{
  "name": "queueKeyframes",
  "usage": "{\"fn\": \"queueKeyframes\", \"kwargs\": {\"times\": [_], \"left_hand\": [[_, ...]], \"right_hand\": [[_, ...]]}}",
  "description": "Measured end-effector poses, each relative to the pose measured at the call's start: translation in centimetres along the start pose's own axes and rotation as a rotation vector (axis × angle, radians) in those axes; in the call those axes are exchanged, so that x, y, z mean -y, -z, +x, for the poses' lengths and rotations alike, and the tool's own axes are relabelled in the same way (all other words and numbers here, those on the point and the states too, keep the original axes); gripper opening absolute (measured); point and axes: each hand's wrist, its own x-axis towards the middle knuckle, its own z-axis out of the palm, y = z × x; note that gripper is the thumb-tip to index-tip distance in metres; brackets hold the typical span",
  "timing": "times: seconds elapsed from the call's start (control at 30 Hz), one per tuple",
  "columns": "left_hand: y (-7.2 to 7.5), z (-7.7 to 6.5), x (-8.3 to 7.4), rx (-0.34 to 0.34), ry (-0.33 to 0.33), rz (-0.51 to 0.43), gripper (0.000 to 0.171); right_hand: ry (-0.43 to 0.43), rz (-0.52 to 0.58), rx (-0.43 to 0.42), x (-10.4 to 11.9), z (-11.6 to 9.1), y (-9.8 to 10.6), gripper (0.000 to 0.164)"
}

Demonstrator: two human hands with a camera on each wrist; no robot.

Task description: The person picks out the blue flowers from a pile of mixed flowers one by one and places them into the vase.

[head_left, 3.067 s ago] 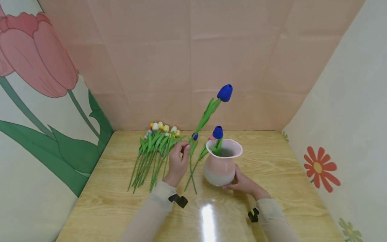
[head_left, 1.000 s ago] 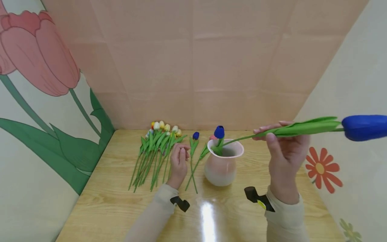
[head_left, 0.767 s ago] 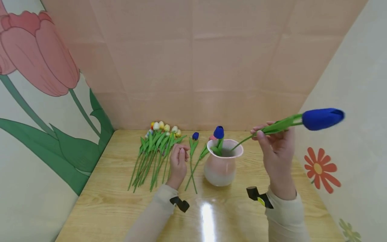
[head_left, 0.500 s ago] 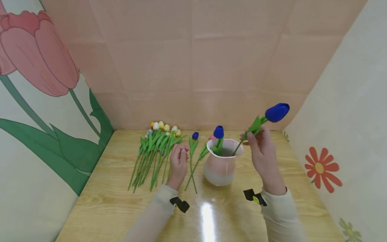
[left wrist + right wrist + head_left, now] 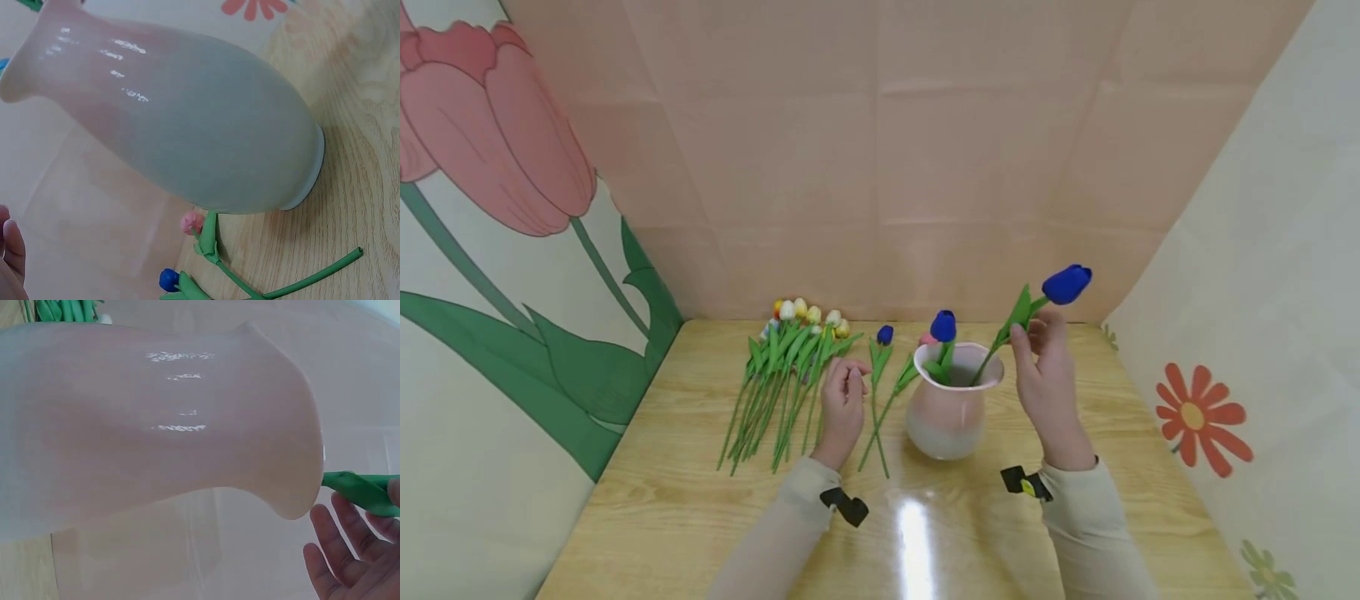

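Observation:
My right hand (image 5: 1048, 375) pinches a blue tulip (image 5: 1066, 285) by its leafy stem, just right of the vase. The stem slants down into the mouth of the pink and white vase (image 5: 946, 425); its lower end is hidden inside. Another blue tulip (image 5: 943, 326) stands in the vase, leaning on the left side. In the right wrist view, the fingers (image 5: 340, 550) are near the vase's flared rim. My left hand (image 5: 842, 408) hovers or rests left of the vase, fingers loosely curled with nothing in them. Beside it lies a blue tulip (image 5: 885, 336) on the table.
A bunch of white, yellow and orange tulips (image 5: 782, 367) lies on the left of the wooden table (image 5: 685, 533), stems towards me. A pink tulip (image 5: 192, 222) lies close behind the vase, its stem crossing the blue one's. A pink backdrop (image 5: 880, 167) closes the far side.
The right hand let go of the vase and took the blue tulip from the left hand. It then swung the tulip leftward and more upright, with its stem end entering the vase.

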Motion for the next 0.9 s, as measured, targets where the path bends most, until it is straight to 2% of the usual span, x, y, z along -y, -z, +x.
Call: {"fn": "queueKeyframes", "kwargs": {"times": [0.1, 0.37, 0.5, 0.63, 0.7, 0.77, 0.9], "left_hand": [[0.0, 0.0, -0.1, 0.003, 0.012, 0.024, 0.022], [0.0, -0.1, -0.1, 0.006, 0.030, 0.041, 0.022], [-0.1, -0.2, 0.1, 0.002, 0.037, 0.038, 0.022], [-0.1, -0.3, 0.1, 0.001, 0.032, 0.047, 0.022], [-0.1, -0.3, 0.1, 0.002, 0.035, 0.049, 0.022], [-0.1, -0.3, 0.2, 0.006, 0.045, 0.048, 0.022], [0.0, -0.3, 0.2, 0.010, 0.068, 0.043, 0.022]], "right_hand": [[-0.004, -0.019, -0.001, -0.4, 0.1, -0.2, 0.032], [-0.080, -0.070, 0.036, -1.2, -0.1, -0.4, 0.038], [-0.067, -0.139, 0.082, -1.7, -0.2, -0.6, 0.036], [-0.013, -0.191, 0.130, -2.3, -0.4, -0.8, 0.040], [0.014, -0.192, 0.159, -2.5, -0.5, -0.9, 0.046], [0.006, -0.180, 0.217, -2.6, -0.7, -0.8, 0.058], [-0.094, -0.108, 0.392, -2.9, -1.4, -0.2, 0.087]]}}
